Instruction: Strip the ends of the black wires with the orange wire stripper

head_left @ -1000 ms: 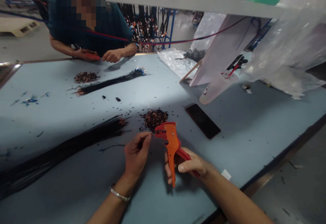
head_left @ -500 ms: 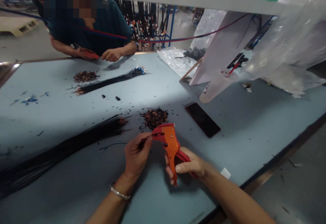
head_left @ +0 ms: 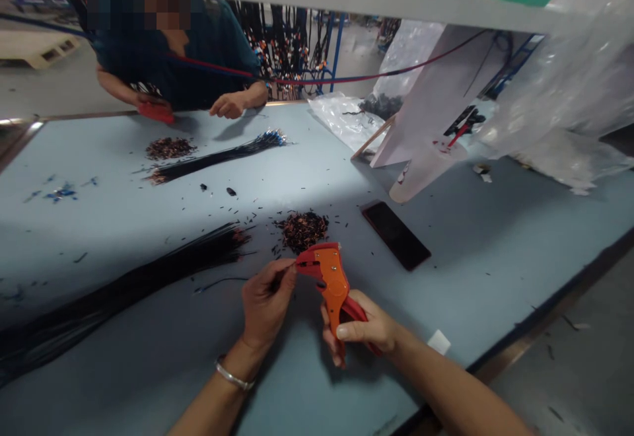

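Note:
My right hand [head_left: 361, 327] is wrapped round the handles of an orange and red wire stripper [head_left: 333, 276], whose jaws point left. My left hand [head_left: 267, 297] pinches a thin dark wire [head_left: 222, 282] right at the stripper's jaws; the wire's blue-tipped end trails out to the left over the table. Just behind the tool lies a pile of black and copper-coloured scraps [head_left: 303, 230]. A thick bundle of black wires [head_left: 129, 290] stretches across the left side, its copper-coloured ends near my left hand.
A phone [head_left: 396, 234] lies right of the scraps. Across the table, a person [head_left: 173, 59] has a red tool [head_left: 156, 111] beside a smaller wire bundle [head_left: 212, 157]. A white cup [head_left: 426, 172] leans at the right near plastic bags [head_left: 559, 92]. A shelf edge crosses above.
The red tool across the table has moved left, and that person's hands are farther apart. My stripper's handles appear slightly closer together; my left hand has barely moved.

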{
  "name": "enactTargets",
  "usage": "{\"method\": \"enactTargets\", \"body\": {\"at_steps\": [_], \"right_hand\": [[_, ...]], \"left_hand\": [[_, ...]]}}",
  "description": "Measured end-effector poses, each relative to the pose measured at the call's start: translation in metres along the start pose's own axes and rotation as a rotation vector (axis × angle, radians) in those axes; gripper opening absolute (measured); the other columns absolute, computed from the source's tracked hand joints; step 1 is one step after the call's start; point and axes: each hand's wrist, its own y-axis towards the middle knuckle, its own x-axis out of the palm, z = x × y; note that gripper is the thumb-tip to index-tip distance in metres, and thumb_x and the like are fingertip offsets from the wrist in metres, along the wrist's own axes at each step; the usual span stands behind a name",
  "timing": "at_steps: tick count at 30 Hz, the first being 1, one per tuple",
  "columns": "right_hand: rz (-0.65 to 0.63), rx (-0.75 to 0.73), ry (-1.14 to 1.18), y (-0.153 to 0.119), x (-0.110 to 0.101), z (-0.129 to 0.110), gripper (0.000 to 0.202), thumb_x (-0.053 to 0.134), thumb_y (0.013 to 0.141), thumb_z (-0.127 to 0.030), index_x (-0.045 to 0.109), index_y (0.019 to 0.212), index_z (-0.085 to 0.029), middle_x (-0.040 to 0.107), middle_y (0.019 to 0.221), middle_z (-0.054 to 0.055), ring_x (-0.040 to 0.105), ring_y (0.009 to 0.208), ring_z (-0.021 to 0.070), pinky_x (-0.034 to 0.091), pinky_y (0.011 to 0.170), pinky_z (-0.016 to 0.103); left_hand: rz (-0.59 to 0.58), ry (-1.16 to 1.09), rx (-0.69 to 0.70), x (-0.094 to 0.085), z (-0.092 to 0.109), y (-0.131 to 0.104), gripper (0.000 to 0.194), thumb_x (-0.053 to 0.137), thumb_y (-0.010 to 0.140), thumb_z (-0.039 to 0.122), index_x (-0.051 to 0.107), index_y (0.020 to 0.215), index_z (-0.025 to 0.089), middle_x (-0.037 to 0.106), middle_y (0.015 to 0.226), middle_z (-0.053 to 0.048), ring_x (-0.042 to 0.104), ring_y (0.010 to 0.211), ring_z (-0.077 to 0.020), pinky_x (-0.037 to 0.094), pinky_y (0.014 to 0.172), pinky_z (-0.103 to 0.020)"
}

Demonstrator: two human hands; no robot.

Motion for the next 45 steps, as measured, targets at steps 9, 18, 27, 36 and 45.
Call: {"method": "enactTargets", "body": {"at_steps": [9, 18, 27, 36, 45], "right_hand": [[0.064, -0.055, -0.094, 0.003, 0.006, 0.001, 0.041, 0.072, 0.078, -0.045, 0.048, 0.062, -0.015, 0.053, 0.047, -0.003, 0.053, 0.036, 0.0088, 0.041, 0.033, 0.015], [0.178, -0.221, -0.123, -0.001, -0.001, -0.017, 0.038, 0.071, 0.078, -0.038, 0.054, 0.102, -0.015, 0.066, 0.082, 0.006, 0.068, 0.069, 0.0194, 0.055, 0.063, 0.033], [0.499, -0.507, -1.331, -0.005, 0.005, -0.034, 0.030, 0.058, 0.076, -0.020, 0.055, 0.106, -0.018, 0.067, 0.095, 0.009, 0.063, 0.081, 0.0229, 0.050, 0.074, 0.036], [0.503, -0.722, -1.709, 0.010, 0.000, -0.016, 0.049, 0.054, 0.070, -0.020, 0.054, 0.119, -0.014, 0.065, 0.101, 0.015, 0.062, 0.090, 0.0297, 0.045, 0.081, 0.048], [0.588, -0.751, -1.734, 0.019, -0.006, -0.015, 0.056, 0.053, 0.067, -0.017, 0.054, 0.123, -0.012, 0.063, 0.103, 0.016, 0.060, 0.092, 0.0303, 0.042, 0.083, 0.048]], "left_hand": [[-0.023, -0.014, -0.027, 0.000, -0.004, -0.001, 0.016, 0.066, 0.082, 0.032, 0.075, 0.080, 0.020, 0.069, 0.065, 0.001, 0.058, 0.056, -0.0112, 0.046, 0.053, -0.019], [0.071, -0.062, -0.117, 0.000, -0.004, 0.003, 0.018, 0.064, 0.083, 0.034, 0.070, 0.078, 0.018, 0.067, 0.069, 0.000, 0.058, 0.065, -0.0117, 0.047, 0.062, -0.020], [0.038, -0.212, -0.212, 0.005, -0.004, 0.001, 0.015, 0.070, 0.078, 0.033, 0.073, 0.079, 0.019, 0.068, 0.072, 0.000, 0.059, 0.069, -0.0124, 0.048, 0.066, -0.021], [0.052, -0.660, -0.582, 0.008, 0.008, 0.008, 0.024, 0.085, 0.055, 0.031, 0.073, 0.069, 0.017, 0.064, 0.058, 0.004, 0.051, 0.047, -0.0066, 0.042, 0.045, -0.016], [-0.030, -0.719, -0.482, 0.012, -0.006, -0.002, 0.026, 0.086, 0.056, 0.029, 0.078, 0.079, 0.022, 0.075, 0.071, 0.000, 0.067, 0.062, -0.0139, 0.055, 0.060, -0.022]]}}
